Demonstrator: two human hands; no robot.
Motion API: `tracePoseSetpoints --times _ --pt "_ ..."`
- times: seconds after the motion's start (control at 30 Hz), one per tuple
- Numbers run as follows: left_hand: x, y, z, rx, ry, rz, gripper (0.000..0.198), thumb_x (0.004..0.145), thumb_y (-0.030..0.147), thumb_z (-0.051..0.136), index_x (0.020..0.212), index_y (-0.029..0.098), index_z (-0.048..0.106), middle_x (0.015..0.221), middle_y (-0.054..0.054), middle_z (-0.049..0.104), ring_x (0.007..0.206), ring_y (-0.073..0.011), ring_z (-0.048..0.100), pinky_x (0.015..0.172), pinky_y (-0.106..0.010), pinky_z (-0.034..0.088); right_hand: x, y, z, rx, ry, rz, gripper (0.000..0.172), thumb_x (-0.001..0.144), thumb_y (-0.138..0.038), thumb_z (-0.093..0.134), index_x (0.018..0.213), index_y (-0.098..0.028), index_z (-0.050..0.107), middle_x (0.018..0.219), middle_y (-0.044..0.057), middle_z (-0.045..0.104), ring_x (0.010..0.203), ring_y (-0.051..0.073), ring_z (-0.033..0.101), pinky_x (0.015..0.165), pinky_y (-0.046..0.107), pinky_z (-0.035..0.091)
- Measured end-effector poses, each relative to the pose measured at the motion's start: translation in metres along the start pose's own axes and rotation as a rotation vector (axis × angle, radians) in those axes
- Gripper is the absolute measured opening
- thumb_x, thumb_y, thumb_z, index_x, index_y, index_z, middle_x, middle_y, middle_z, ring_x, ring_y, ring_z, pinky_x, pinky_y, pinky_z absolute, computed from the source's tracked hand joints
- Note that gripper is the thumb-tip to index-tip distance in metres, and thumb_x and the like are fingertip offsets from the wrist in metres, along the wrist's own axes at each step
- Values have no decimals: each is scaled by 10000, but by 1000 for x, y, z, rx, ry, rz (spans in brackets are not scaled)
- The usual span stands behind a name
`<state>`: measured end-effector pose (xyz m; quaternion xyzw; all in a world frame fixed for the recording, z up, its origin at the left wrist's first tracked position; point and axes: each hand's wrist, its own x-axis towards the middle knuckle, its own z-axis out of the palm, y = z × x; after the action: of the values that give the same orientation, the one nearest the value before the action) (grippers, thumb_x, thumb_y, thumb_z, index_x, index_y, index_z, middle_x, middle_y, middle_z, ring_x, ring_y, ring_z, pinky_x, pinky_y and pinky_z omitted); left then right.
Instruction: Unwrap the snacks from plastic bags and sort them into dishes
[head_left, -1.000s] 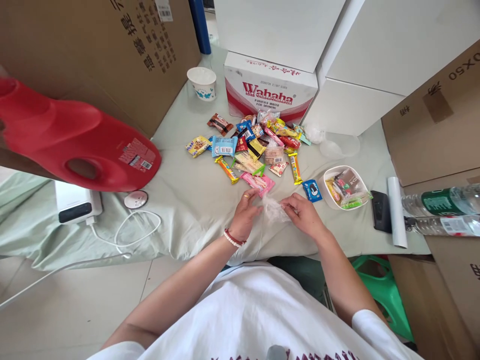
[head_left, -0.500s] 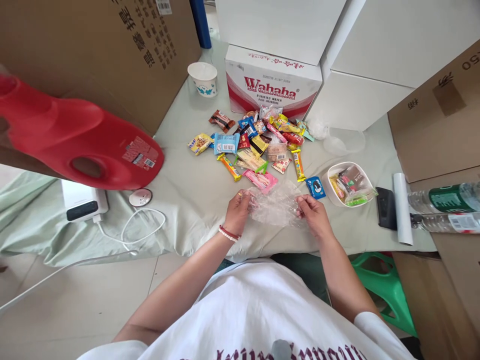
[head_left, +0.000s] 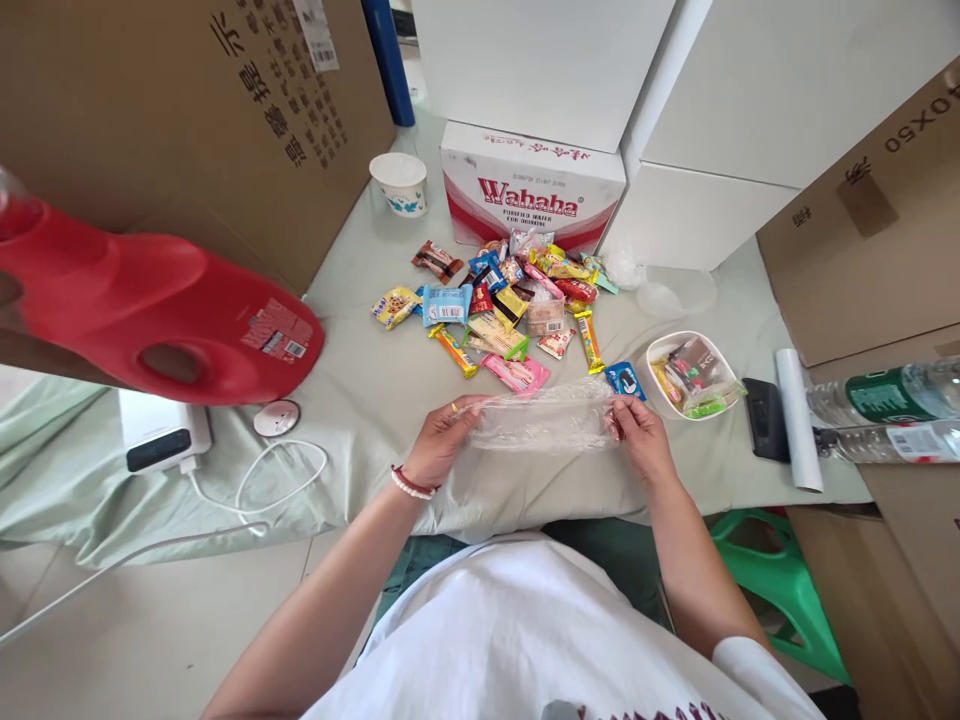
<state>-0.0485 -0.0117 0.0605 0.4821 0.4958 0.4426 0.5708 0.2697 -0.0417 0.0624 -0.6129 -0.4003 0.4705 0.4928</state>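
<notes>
A clear plastic film [head_left: 544, 422] is stretched between my two hands near the table's front edge. My left hand [head_left: 444, 440] pinches its left end, and my right hand [head_left: 640, 437] grips the right end. Just beyond the film lies a pile of wrapped snacks [head_left: 510, 300], with a pink packet [head_left: 516, 374] closest to it. A blue packet [head_left: 625, 380] lies right above my right hand. To the right, a white square bowl [head_left: 655, 350] holds several wrapped snacks.
A large red jug [head_left: 172, 310], a white power bank [head_left: 163, 432] and its cable stand left. A paper cup [head_left: 400, 185] and a Wahaha box [head_left: 531, 190] are behind. Rightward are a clear lid [head_left: 679, 292], black phone [head_left: 765, 420], white roll [head_left: 799, 420] and bottles [head_left: 885, 395].
My hands have moved apart, the left one further left, and the crumpled film is now drawn out into a wide strip. The camera view has shifted slightly.
</notes>
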Motion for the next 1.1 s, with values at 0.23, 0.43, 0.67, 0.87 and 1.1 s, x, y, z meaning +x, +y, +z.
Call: tracePoseSetpoints --times 0.23,0.43,0.67,0.87,1.1 --pt "-18 44 -18 513 -225 598 256 943 288 565 1071 304 785 1190 -75 779 1252 -275 669 1204 -509 360 2 -10 -24 -90 -174 -387 173 930 -487 714 961 -363 830 1129 31 773 1245 277 628 1129 501 449" --pt "-30 4 -31 711 -606 555 382 854 245 527 1211 245 662 1549 -116 571 1464 -298 507 1304 -621 152 6 5 -33 -418 -445 -395 305 1001 -473 590 932 -320 844 1288 76 750 1442 307 500 1218 599 329" --pt "-21 -21 -21 509 -314 248 561 1067 374 216 779 241 679 1346 -70 730 1419 -246 561 1299 -562 236 10 24 -28 -552 -499 -383 281 938 -218 573 761 -268 786 1318 46 737 1507 268 427 1228 578 340" --pt "-28 -23 -18 844 -328 296 176 931 338 573 962 263 728 1387 -59 707 1387 -286 583 1271 -677 176 -3 25 -43 -646 -530 -373 287 885 -130 550 748 -257 767 1275 71 753 1496 282 436 1208 583 381" --pt "-48 -28 -33 932 -377 327 280 864 209 514 1001 269 751 1536 -35 592 1581 -289 314 1288 -681 92 -29 5 -74 -724 -641 -432 289 890 -109 533 842 -254 778 1337 70 724 1462 291 479 1140 594 452"
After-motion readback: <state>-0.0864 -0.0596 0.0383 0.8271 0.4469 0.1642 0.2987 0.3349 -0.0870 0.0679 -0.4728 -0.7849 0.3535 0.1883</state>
